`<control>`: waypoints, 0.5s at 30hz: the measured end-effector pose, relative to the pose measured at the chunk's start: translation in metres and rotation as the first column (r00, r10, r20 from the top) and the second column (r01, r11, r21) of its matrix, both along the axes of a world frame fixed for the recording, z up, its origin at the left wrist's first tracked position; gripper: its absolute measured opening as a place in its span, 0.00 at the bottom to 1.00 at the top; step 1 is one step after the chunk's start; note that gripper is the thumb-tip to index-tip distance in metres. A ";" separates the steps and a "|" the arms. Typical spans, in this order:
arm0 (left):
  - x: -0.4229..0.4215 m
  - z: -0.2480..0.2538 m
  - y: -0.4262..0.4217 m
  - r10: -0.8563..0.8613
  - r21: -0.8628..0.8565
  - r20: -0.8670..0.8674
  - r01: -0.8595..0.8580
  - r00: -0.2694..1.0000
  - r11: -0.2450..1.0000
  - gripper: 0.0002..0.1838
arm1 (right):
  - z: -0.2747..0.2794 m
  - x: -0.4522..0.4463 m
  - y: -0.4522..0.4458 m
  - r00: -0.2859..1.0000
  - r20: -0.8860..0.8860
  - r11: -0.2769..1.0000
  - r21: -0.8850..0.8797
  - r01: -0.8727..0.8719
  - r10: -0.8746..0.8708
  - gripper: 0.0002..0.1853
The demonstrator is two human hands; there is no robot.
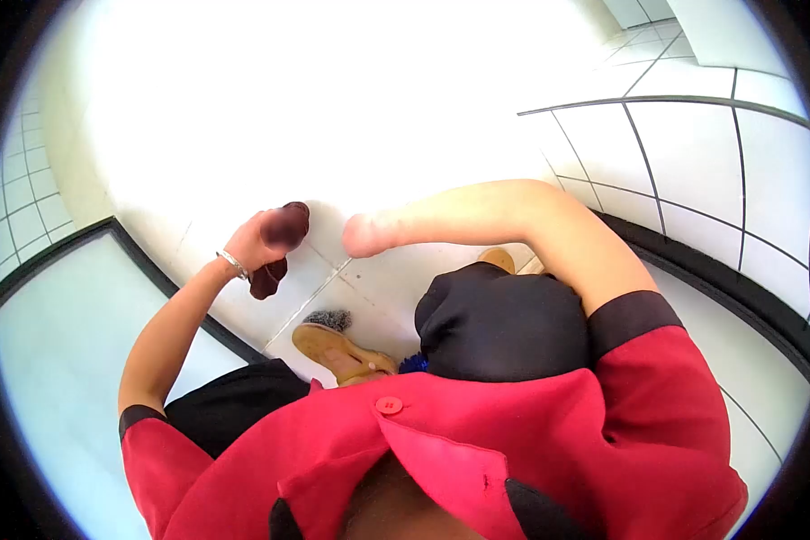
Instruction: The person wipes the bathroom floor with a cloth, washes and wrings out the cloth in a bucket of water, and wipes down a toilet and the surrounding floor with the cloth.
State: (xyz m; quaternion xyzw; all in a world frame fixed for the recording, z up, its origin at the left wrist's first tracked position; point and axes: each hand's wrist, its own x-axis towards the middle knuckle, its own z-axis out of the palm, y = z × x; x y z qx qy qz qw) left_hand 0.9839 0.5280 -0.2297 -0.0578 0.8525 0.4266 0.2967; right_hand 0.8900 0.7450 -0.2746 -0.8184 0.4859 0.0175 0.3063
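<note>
My left hand [254, 241], with a bracelet at its wrist, is closed around a dark maroon cloth [268, 281]. A dark blur covers part of the fingers and the bunched cloth, while a loose end hangs below the hand. Just to its right, my right hand [371, 236] is apart from the cloth. Strong glare washes out its fingers, so its grip does not show. Under the hands on the floor lies a grey, frizzy scouring pad [329, 319], close to the toe of a tan shoe [335, 351].
The pale tiled floor [369, 297] fades into bright glare ahead. A black-edged pale panel [72, 315] stands at left, and a white tiled wall [693, 162] with a black base strip [738, 306] at right. Something blue and bristly [414, 363] shows beside the shoe.
</note>
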 end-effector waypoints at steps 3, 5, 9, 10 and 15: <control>0.001 0.001 0.003 -0.052 -0.047 0.004 0.053 0.999 0.998 0.26 | -0.007 0.000 -0.001 0.983 0.017 0.979 0.102 0.179 -0.182 0.06; -0.002 -0.001 0.004 -0.074 -0.084 0.006 0.074 0.997 0.994 0.26 | -0.007 -0.011 0.009 0.826 0.156 0.820 0.311 0.480 -0.542 0.09; -0.005 0.009 0.015 -0.011 -0.052 -0.036 0.009 0.999 0.999 0.26 | 0.005 -0.060 0.045 0.442 0.480 0.648 0.474 0.597 -0.758 0.13; -0.006 0.002 0.021 -0.002 -0.076 -0.093 -0.006 0.996 0.997 0.27 | 0.012 -0.070 0.060 0.255 0.436 0.490 0.599 0.633 -0.863 0.12; -0.006 -0.036 0.093 0.057 -0.224 -0.050 -0.067 0.997 0.972 0.32 | 0.029 -0.079 0.139 -0.247 0.390 0.205 0.812 0.547 -0.887 0.08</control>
